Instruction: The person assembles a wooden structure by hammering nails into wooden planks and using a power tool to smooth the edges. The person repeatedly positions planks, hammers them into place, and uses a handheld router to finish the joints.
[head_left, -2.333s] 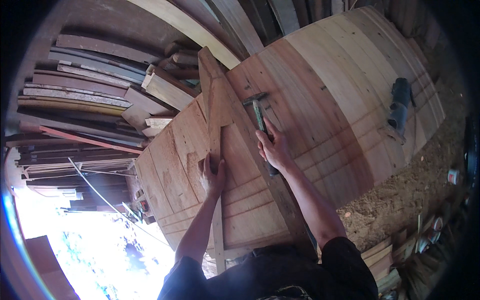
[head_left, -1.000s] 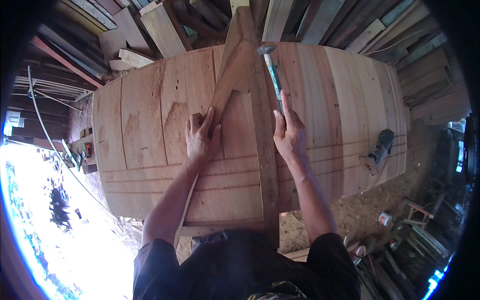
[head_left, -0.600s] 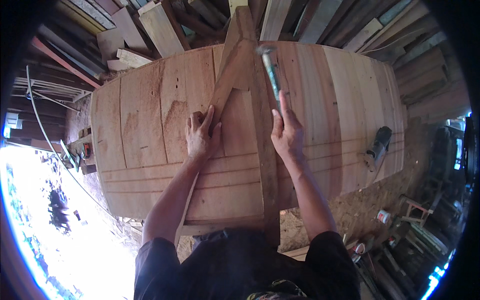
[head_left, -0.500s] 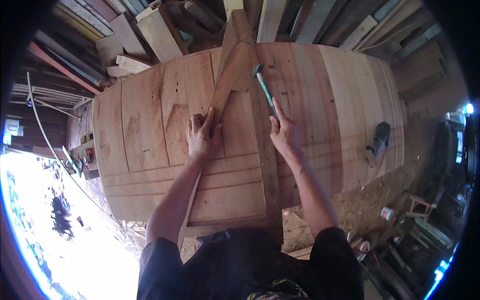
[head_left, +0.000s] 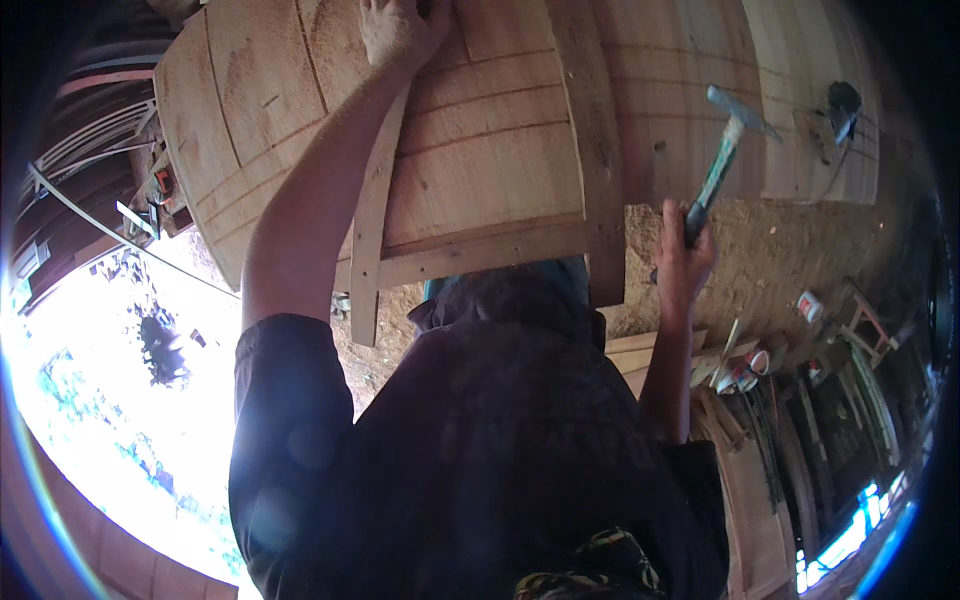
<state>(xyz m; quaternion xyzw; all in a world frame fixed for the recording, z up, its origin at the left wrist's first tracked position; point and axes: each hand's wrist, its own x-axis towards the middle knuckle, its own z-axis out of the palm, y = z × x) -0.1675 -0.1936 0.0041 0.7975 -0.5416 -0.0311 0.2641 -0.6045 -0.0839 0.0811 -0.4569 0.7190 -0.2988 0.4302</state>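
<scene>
My right hand (head_left: 685, 258) is wrapped round the dark grip of a hammer (head_left: 712, 185), raised at the near right side with its metal head up. The hammer's handle is wrapped in green. At the top edge my left hand (head_left: 398, 38) straddles a slanting wooden board (head_left: 370, 235), thumb on one side; its fingertips are cut off by the picture's edge. This board, a second board (head_left: 590, 130) and a crosspiece (head_left: 470, 257) form a frame lying over a large panel of joined planks (head_left: 480, 115).
A dark tool (head_left: 843, 108) lies at the panel's right end. Wood shavings cover the ground (head_left: 730, 270). Planks (head_left: 750, 490) and a white container (head_left: 809, 306) lie at the lower right. A thin curved strip (head_left: 110, 225) crosses the left side, near bright glare.
The view has tipped down toward my body, so the panel sits higher in the picture. My right hand has drawn the hammer back, away from the boards. My left hand stays on the slanting board.
</scene>
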